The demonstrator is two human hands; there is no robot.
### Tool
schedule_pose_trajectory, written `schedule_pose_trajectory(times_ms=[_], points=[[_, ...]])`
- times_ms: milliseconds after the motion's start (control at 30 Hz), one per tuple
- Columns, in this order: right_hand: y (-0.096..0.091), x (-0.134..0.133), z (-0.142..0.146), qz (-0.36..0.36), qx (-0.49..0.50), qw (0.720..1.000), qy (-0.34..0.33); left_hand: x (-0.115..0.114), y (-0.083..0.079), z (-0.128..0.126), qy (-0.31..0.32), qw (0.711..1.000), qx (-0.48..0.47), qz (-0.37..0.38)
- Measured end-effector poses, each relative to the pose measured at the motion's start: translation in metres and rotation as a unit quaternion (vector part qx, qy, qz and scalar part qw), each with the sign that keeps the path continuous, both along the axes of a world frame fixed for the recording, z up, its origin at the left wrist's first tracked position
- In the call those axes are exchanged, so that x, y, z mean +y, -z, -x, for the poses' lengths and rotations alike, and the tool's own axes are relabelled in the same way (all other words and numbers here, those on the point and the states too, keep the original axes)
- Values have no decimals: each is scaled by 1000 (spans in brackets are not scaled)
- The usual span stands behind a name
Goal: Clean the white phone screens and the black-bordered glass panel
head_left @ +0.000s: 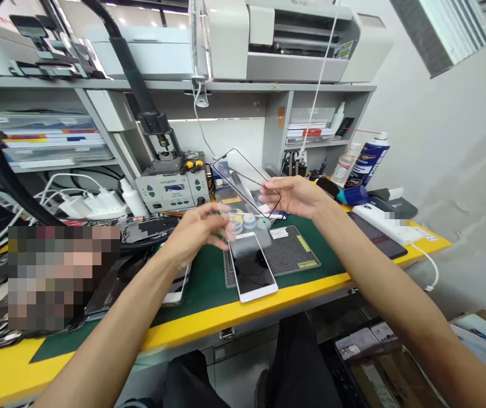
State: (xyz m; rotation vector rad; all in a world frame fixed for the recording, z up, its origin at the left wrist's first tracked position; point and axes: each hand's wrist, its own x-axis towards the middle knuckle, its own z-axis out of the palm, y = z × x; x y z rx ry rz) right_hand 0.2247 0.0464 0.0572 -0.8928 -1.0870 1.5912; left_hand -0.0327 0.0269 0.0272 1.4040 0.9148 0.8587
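My right hand (297, 195) pinches a clear glass screen protector (247, 180) with a thin black border by its right edge. The protector is tilted in the air above the bench. My left hand (198, 228) is to the left and lower, fingers apart and their tips smeared by motion; I see nothing definite in them. Below both hands a white phone (254, 272) lies face up, its screen dark, partly over a grey perforated mat (291, 252). Small round tubs (249, 221) stand just behind the phone.
Another white phone (178, 286) lies by my left forearm. A grey control station (174, 190) stands behind. To the right are a blue spray can (368, 161), a white power strip (385, 222) and a dark tablet-like slab (376, 235). The bench has a yellow front edge (209, 326).
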Motion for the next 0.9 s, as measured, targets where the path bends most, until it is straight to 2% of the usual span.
schedule_pose_trajectory(times_ms=[67, 133, 233, 333, 400, 433, 467, 533, 567, 600, 633, 700, 800, 900], points=[[4, 5, 4, -7, 16, 1000, -3, -1, -8, -1, -45, 997, -22, -51], [9, 7, 9, -6, 28, 1000, -11, -1, -13, -4, -54, 996, -22, -68], [16, 4, 14, -1, 19, 1000, -6, 0, -18, -7, -51, 997, -9, -56], [20, 0, 13, -22, 0, 999, 35, -4, -21, -4, -20, 999, 4, -45], [21, -1, 6, -30, 19, 998, 58, -16, -21, -4, -5, 994, 88, -63], [21, -1, 2, -29, 38, 997, 66, -24, -20, -7, -7, 982, 170, -84], [21, 0, -3, -28, 58, 995, 73, -34, -17, -12, -8, 954, 277, -117], [21, 2, -10, -23, 81, 993, 89, -54, -7, -29, -7, 845, 499, -193], [22, 3, -12, -19, 83, 992, 95, -61, -1, -39, -11, 788, 575, -221], [22, 3, -13, -15, 80, 992, 99, -67, 6, -50, -14, 745, 619, -246], [22, 3, -13, -11, 76, 992, 99, -70, 13, -59, -22, 716, 644, -268], [22, 1, -12, -8, 72, 993, 93, -69, 23, -74, -33, 697, 663, -272], [21, -2, -9, -3, 74, 994, 82, -57, 27, -81, 2, 708, 665, -236], [21, -1, -8, 11, 70, 994, 85, -47, 20, -81, 17, 719, 664, -206]])
